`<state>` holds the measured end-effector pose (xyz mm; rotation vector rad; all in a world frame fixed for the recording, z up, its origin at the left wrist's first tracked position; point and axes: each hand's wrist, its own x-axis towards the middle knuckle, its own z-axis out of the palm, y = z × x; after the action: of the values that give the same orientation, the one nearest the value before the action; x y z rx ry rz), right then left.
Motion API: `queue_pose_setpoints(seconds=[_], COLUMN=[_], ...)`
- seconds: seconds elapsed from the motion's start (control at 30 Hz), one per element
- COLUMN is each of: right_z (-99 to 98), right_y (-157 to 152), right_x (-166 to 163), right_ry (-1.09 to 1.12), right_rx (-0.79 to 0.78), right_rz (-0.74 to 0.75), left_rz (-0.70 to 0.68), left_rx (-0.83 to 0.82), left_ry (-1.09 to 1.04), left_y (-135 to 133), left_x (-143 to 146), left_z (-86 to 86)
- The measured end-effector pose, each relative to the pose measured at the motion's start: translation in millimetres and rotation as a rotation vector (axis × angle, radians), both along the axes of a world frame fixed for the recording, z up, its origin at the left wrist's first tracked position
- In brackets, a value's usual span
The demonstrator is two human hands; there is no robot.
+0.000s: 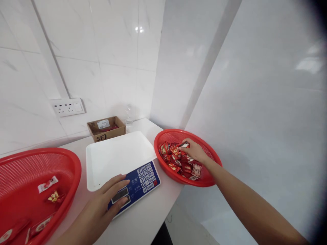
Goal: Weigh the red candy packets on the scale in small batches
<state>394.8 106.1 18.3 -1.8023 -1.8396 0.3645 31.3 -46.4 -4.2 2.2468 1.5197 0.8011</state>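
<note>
My left hand (107,199) lies over the display end of the blue control panel (138,182) of a digital scale, fingers apart and holding nothing. A bare white weighing tray (120,156) tops the scale. My right hand (194,151) reaches into the right red plastic basket (214,160), its fingers closed on a small wrapped candy (184,145) with white and dark wrapping. Under and around that hand lie several wrapped candies (176,158), mostly red and gold. My right fingertips partly cover the candy they pinch.
At the left, a larger red basket (76,166) contains several wrapped packets (48,184). Behind the scale stand an open cardboard box (109,134) with red items and a clear plastic bottle (129,117). White walls enclose the table (153,211); a socket panel (68,107) is at left.
</note>
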Motion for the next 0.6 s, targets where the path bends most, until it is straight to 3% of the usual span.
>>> queue_pose_setpoints(seconds=[0.1,0.23,0.33,0.43,0.53,0.6], right_z=[16.6,30.7,30.0,23.0,16.0,12.4], right_y=[-6,-22,-35,-46,-51,-53], right_x=[-26,-89,-142,-186,-214,-226], right_ry=[0.144,0.608,0.896,1.003,0.962,0.968], right_rx=[0.1,0.165,0.051,-0.002,0.094,0.076], right_rz=[-0.008,0.159,0.308,0.374,0.387,0.402], left_rz=[-0.058,-0.163,-0.135,-0.118,-0.145,-0.116], left_rx=[-0.228,-0.476,-0.517,-0.497,-0.485,-0.488], left_ry=[-0.193,-0.59,-0.937,-1.238,-1.356,-1.335], left_y=[3,17,33,43,45,44], left_x=[13,36,51,56,52,45], left_z=[10.6,17.7,15.5,11.6,9.2,8.4])
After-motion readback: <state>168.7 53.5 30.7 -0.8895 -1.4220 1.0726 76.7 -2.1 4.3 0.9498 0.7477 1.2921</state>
